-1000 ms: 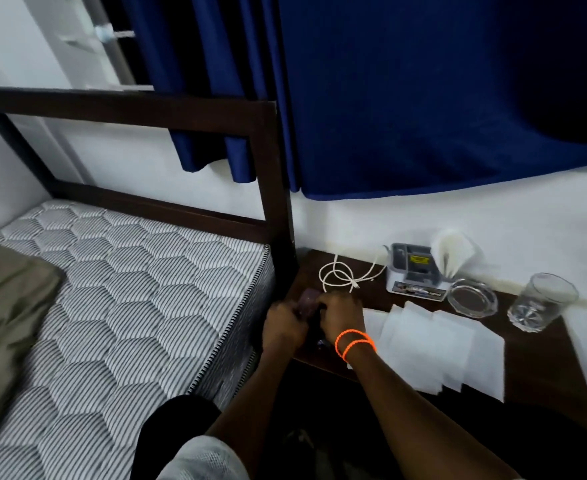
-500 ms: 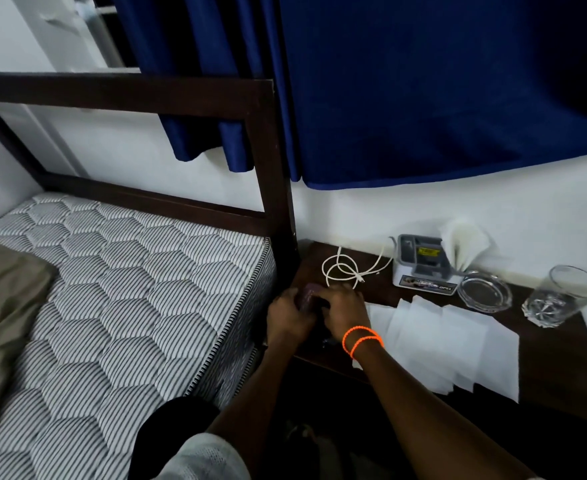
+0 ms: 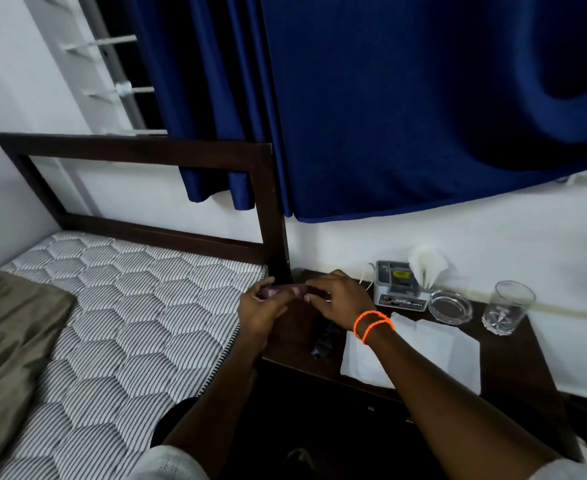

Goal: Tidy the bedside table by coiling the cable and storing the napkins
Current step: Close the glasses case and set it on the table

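Observation:
Both my hands meet above the left end of the dark bedside table (image 3: 513,362). My left hand (image 3: 260,311) and my right hand (image 3: 342,299), which wears orange wristbands, pinch a small purplish object (image 3: 283,290) between them. The right hand hides most of the white cable (image 3: 368,283); only a short strand shows beside the grey holder (image 3: 401,292). Several flat white napkins (image 3: 434,351) lie spread on the table under my right forearm. A folded fan of napkins (image 3: 427,266) stands in the holder.
A glass ashtray (image 3: 451,306) and a drinking glass (image 3: 508,306) stand right of the holder. A dark object (image 3: 323,341) lies on the table below my hands. The bed's mattress (image 3: 118,327) and dark headboard post (image 3: 273,223) are at left, blue curtains (image 3: 389,116) above.
My hands have risen from the table's front-left corner with the purplish object and spread slightly apart. The right hand now covers the cable loop. The view has tilted upward.

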Action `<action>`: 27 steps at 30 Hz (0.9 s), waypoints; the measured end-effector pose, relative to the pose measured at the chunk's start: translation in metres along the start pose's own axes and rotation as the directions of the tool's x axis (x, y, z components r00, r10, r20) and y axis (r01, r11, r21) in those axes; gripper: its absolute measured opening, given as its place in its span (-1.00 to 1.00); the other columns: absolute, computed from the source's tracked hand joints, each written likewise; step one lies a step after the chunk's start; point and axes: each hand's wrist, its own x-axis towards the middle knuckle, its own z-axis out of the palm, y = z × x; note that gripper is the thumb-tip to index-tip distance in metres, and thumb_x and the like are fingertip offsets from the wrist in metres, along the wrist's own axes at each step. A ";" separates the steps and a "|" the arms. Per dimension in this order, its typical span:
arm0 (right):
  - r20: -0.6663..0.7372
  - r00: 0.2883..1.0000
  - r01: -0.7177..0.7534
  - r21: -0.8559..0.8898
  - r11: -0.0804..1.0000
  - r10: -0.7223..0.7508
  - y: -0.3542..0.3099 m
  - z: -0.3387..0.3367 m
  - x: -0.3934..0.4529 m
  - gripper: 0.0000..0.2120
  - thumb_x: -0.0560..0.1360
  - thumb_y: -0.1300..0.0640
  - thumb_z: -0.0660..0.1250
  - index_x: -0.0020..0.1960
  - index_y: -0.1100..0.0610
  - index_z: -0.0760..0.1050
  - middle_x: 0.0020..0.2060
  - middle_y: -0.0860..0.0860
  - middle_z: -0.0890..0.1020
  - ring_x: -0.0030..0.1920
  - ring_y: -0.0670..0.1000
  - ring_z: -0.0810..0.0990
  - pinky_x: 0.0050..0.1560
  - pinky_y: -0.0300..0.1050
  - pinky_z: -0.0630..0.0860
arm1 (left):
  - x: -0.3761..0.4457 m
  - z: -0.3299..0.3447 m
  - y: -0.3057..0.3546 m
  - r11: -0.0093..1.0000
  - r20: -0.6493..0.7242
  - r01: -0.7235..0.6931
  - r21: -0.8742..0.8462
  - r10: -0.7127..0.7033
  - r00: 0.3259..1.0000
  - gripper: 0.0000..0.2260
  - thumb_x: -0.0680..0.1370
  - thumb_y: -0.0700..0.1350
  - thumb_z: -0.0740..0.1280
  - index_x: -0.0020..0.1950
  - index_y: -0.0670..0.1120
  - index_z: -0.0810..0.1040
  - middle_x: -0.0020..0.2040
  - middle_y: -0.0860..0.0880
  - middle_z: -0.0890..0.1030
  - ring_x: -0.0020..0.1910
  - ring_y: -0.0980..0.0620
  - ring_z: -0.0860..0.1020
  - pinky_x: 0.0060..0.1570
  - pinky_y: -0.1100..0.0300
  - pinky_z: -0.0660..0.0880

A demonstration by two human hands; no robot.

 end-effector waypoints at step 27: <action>-0.081 0.928 0.230 -0.641 0.732 -0.363 -0.094 -0.139 0.036 -0.78 0.61 0.03 0.20 0.07 0.15 0.52 -0.07 0.10 0.65 -0.02 0.16 0.60 -0.15 0.04 0.47 | -0.053 0.009 0.148 0.935 0.359 0.036 -0.352 0.100 0.928 -0.72 0.43 -0.22 0.56 0.08 -0.30 0.66 0.10 -0.32 0.69 0.13 -0.28 0.68 0.11 -0.17 0.63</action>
